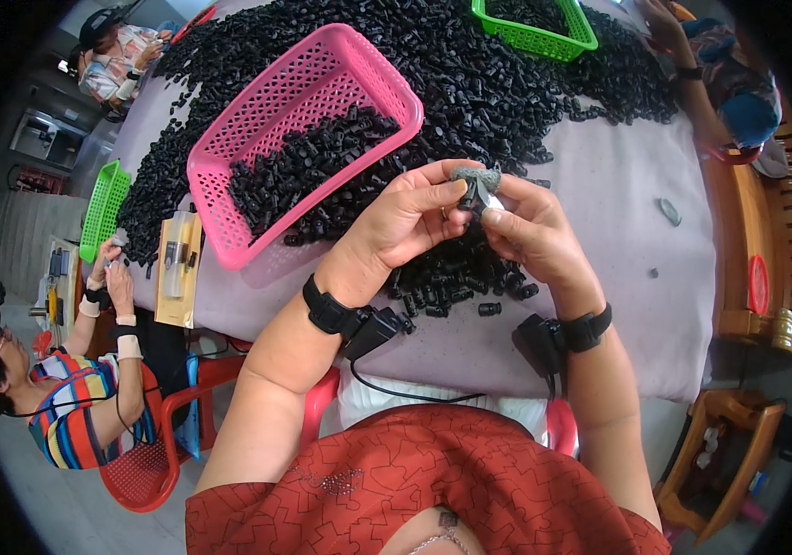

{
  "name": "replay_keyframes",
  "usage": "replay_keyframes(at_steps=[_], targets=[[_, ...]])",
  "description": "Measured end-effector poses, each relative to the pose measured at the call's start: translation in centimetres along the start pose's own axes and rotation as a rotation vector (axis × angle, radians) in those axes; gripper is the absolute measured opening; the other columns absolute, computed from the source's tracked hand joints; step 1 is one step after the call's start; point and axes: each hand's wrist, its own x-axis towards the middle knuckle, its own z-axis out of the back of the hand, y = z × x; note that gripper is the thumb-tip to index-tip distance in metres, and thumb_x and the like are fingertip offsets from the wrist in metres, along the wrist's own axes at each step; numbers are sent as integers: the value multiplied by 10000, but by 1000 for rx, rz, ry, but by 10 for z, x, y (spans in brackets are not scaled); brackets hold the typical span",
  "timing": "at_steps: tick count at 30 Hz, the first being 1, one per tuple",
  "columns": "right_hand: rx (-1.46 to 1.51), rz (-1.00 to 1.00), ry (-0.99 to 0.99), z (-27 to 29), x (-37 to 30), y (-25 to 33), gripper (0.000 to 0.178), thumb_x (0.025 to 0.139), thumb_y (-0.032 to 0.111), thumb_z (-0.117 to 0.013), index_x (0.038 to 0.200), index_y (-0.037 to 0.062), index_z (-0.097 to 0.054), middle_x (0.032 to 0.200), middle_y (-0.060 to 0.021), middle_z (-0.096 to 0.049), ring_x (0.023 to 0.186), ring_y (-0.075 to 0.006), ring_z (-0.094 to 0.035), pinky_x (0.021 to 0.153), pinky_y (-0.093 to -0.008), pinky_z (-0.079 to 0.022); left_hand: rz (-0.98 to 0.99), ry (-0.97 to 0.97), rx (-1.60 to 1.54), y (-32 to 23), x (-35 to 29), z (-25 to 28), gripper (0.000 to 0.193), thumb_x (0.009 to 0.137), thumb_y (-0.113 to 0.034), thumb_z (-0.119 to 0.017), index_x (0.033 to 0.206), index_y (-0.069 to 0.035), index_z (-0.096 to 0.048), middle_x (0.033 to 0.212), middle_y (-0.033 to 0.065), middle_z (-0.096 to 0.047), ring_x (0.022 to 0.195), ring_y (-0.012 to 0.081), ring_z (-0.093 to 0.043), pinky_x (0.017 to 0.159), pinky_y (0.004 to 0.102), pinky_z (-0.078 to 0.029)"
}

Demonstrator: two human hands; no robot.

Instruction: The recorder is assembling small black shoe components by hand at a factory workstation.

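Note:
My left hand [405,217] and my right hand [544,236] meet above the near edge of a pile of small black plastic parts [442,287]. Both are closed, thumbs and fingers pinching a crumpled grey-green scrap of cloth or pad [476,175]. Just under it, between my fingertips, shows a small black part [472,202], partly hidden. Something whitish also shows by my right thumb; I cannot make out what it is. To the left of my hands, a pink perforated basket [213,199] stands tilted on the pile with many black parts inside.
Green baskets stand at the far side [544,42] and the left edge [104,208]. A grey-green scrap [669,212] lies on the grey tablecloth [618,185] at right. Co-workers sit at left [91,407], far left [118,60] and far right [738,88]. Cables run from my wrist devices.

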Motion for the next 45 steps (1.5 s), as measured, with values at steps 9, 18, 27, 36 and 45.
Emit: replay_keyframes(at_steps=[9,18,27,36,45], targets=[[118,135,-173,11,8,-12,276,934,135,-608,1172,2,-563,709,10,-544,535,-32,-448,422,-168,-317,-1118,-614,1100,-56,-28,-30,187,861,19,-667,1045,-15,-668,933,18,-631,796,81,-598,730,216,-490],[94,112,-160,10,8,-14,268,942,143,-598,1165,-2,-564,725,4,-551,546,-45,-475,424,-173,-317,-842,-478,1498,-48,-29,-42,140,818,-12,-681,955,-39,-691,858,67,-640,728,188,-613,654,306,-484],[74,75,-193,4,8,-12,130,939,159,-612,956,39,-565,714,7,-546,530,-41,-462,416,-181,-315,-373,-272,2052,-24,-18,-20,193,791,-42,-665,982,-25,-639,972,123,-633,885,321,-632,755,396,-509],[49,70,-188,5,7,-14,130,939,160,-611,953,38,-569,714,13,-541,523,-38,-454,416,-181,-307,-437,-268,1871,-21,-9,-8,205,791,-12,-662,995,-10,-654,935,117,-627,775,252,-616,698,330,-495],[27,84,-140,5,7,-12,181,919,138,-629,1049,16,-593,730,25,-546,538,-30,-448,439,-178,-312,-366,-282,1565,-15,-7,-18,251,821,-24,-682,1072,-15,-680,891,73,-646,720,134,-585,669,269,-474]])
